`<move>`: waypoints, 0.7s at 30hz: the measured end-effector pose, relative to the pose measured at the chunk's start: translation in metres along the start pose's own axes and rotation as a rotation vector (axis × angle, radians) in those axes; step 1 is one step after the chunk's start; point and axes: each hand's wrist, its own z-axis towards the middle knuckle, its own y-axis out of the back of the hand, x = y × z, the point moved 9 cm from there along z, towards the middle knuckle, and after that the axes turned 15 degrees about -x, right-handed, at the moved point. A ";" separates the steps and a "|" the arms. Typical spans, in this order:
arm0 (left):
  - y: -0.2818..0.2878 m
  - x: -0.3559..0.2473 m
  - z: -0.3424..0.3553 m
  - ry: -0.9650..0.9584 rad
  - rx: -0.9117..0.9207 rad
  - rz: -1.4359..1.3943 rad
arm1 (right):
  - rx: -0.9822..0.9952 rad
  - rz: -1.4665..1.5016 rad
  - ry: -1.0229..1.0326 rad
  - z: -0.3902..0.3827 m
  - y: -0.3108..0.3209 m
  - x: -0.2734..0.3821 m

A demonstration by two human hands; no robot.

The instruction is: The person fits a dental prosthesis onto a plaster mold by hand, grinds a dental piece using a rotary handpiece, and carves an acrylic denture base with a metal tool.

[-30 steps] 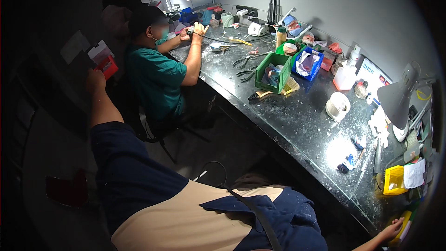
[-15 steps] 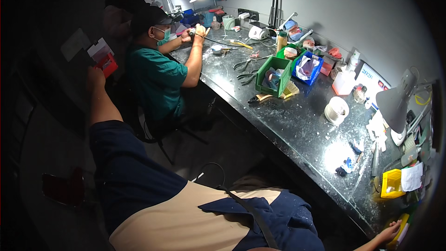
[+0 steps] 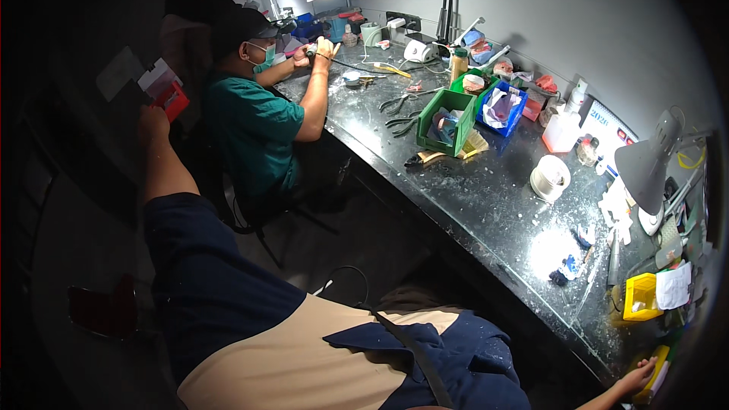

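Observation:
At the far left my left hand (image 3: 154, 119) grips a red box (image 3: 173, 105), with white paper or a card standing up from it, out beside the seated co-worker. At the lower right my right hand (image 3: 639, 373) has curled fingers on a yellow object (image 3: 656, 367), perhaps another bin, partly hidden at the dim rim of the picture. Just above it on the bench sit a yellow bin (image 3: 642, 296) with white paper (image 3: 673, 285) beside it.
A co-worker in teal (image 3: 254, 129) works at the dark bench (image 3: 456, 190); another person (image 3: 186, 23) is behind. The bench holds green (image 3: 444, 125) and blue bins (image 3: 501, 106), pliers, a white pot (image 3: 550, 178) and lamps (image 3: 653, 159). A chair (image 3: 266, 220) stands below.
My left hand and the red box have shifted slightly left. My right hand stays about where it was. The person at the back has moved a little.

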 end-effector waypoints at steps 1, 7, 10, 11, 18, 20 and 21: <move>-0.001 -0.005 0.005 -0.018 -0.025 -0.028 | 0.002 -0.022 0.004 0.001 -0.001 0.000; -0.023 -0.019 0.000 -0.031 -0.035 -0.060 | -0.009 -0.040 0.034 0.011 0.006 -0.003; -0.033 -0.013 0.004 -0.027 -0.045 -0.061 | -0.008 -0.037 0.010 0.012 0.000 -0.013; -0.037 -0.014 0.003 -0.031 -0.043 -0.049 | -0.009 -0.041 0.009 0.010 0.001 -0.015; -0.053 -0.010 0.018 0.011 -0.032 -0.090 | -0.017 -0.049 -0.013 0.006 -0.003 -0.010; -0.049 -0.005 0.022 0.042 -0.072 -0.129 | -0.015 -0.056 -0.016 0.005 -0.002 -0.008; -0.050 -0.010 0.023 0.037 -0.070 -0.135 | -0.016 -0.057 -0.017 0.004 -0.001 -0.006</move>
